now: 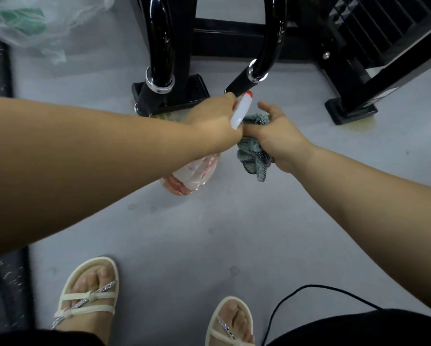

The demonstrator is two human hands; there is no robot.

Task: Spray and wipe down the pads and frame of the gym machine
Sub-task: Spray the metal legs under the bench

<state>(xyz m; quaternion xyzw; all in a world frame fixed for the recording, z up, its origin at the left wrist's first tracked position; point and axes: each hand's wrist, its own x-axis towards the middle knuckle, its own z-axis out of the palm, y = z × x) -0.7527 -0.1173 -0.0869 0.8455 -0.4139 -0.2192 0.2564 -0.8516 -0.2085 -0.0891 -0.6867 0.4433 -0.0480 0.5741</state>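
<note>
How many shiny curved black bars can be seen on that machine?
2. The left bar comes down beside the base foot; the right bar runs into the black grip. More may lie out of frame.

We see a clear spray bottle [194, 174] of pinkish liquid, gripped at the neck in our left hand [212, 118]. It is tilted, and its white head and red nozzle point up at the gym machine [160, 41]. The machine has glossy black curved tubes with chrome collars, and the nozzle sits just beside one black foam grip [240, 82]. Our right hand [276, 136] holds a bunched teal checked cloth [253, 156] beside the bottle.
</note>
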